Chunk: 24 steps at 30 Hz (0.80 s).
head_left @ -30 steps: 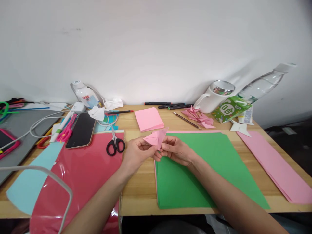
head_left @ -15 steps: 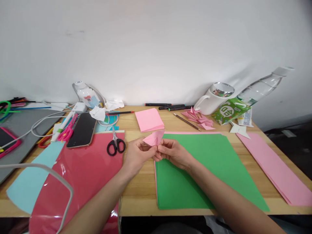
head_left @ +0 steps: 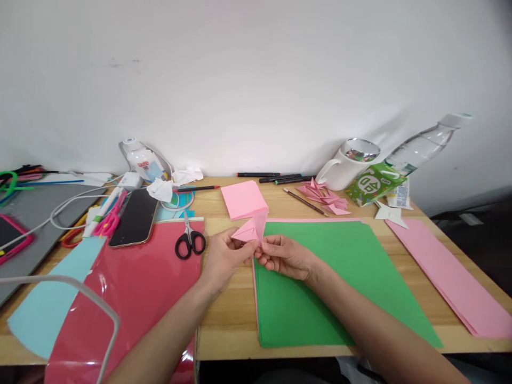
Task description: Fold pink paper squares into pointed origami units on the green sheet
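Note:
Between my two hands is a small piece of folded pink paper (head_left: 248, 230), with one pointed flap to the left and another standing up. My left hand (head_left: 228, 256) pinches it from the left, thumb in front. At its lower right corner, my right hand (head_left: 286, 256) grips it between thumb and fingers. Just beyond lies a stack of square pink paper (head_left: 245, 199). Under my right hand and forearm are green sheets (head_left: 340, 293) with pink edges showing beneath. Black-handled scissors (head_left: 190, 241) rest left of my left hand on a red plastic folder (head_left: 144, 288).
Folded pink pieces (head_left: 324, 197) lie by a white mug (head_left: 348, 162), a green packet (head_left: 372, 184) and a tilted bottle (head_left: 428, 144). Pink strips (head_left: 452, 277) lie far right. A phone (head_left: 135, 217), pink scissors (head_left: 111, 216) and a white cable (head_left: 80, 282) are on the left.
The pink paper has turned slightly in my fingers, its upright flap opening further from the left point. My right fingers have shifted a little. The view has tilted slightly.

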Each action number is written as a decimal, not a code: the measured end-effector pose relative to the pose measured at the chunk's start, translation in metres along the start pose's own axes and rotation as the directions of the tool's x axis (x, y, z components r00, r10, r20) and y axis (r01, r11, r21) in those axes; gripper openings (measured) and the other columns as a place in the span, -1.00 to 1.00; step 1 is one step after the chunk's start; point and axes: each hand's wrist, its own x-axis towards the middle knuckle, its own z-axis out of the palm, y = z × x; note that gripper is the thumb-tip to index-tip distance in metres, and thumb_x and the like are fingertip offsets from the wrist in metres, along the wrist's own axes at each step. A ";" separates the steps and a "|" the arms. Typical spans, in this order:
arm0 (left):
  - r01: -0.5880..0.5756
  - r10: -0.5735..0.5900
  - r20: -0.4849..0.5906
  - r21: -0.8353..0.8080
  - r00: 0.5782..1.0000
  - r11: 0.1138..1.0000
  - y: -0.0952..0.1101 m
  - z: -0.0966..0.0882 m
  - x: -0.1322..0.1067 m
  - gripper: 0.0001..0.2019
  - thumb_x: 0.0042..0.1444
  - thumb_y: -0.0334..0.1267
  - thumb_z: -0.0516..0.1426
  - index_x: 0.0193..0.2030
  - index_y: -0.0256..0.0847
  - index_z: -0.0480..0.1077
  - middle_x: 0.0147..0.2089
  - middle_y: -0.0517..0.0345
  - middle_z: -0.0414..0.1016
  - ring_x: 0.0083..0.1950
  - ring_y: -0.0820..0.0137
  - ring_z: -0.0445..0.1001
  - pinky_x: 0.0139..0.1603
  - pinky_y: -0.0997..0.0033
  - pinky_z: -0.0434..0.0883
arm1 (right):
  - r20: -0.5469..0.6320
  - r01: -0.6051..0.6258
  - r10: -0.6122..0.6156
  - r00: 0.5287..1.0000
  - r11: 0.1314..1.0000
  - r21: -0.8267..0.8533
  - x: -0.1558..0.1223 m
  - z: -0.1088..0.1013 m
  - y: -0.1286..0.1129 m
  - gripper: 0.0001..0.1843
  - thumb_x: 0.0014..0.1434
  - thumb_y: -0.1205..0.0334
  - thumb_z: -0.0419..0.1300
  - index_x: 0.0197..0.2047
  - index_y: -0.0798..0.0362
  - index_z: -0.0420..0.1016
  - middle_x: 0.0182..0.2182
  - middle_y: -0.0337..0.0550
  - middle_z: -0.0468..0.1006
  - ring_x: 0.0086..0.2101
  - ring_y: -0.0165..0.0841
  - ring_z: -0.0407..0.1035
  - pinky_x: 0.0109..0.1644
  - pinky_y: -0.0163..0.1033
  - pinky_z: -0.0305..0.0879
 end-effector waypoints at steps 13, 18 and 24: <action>0.051 -0.050 -0.063 0.025 0.997 0.998 -0.001 0.003 0.002 -0.87 -0.25 -0.30 0.23 -0.61 -0.30 0.37 -0.66 0.23 0.40 -0.65 0.57 0.23 -0.63 0.57 0.16 | -0.022 0.104 -0.108 0.994 0.987 -0.119 -0.001 0.011 0.002 -0.69 -0.08 0.10 0.41 -0.49 0.20 0.52 -0.58 -0.25 0.51 -0.60 -0.62 0.35 -0.55 -0.56 0.31; 0.037 -0.038 -0.028 -0.030 0.999 0.999 -0.002 0.002 0.002 -0.88 -0.20 -0.31 0.21 -0.61 -0.30 0.36 -0.63 0.20 0.41 -0.60 0.56 0.27 -0.59 0.58 0.18 | -0.060 0.260 -0.288 0.956 0.921 -0.291 0.000 0.015 0.006 -0.66 -0.02 0.03 0.36 -0.50 0.17 0.49 -0.57 -0.25 0.48 -0.59 -0.58 0.32 -0.56 -0.49 0.28; -0.070 0.070 0.007 0.072 0.998 0.995 0.003 0.000 0.003 -0.84 -0.08 -0.21 0.21 -0.48 -0.28 0.40 -0.56 0.21 0.45 -0.57 0.52 0.35 -0.55 0.57 0.29 | -0.107 0.272 -0.322 0.941 0.903 -0.333 -0.001 0.011 0.000 -0.65 -0.02 0.02 0.35 -0.51 0.16 0.46 -0.56 -0.26 0.46 -0.57 -0.57 0.31 -0.54 -0.48 0.27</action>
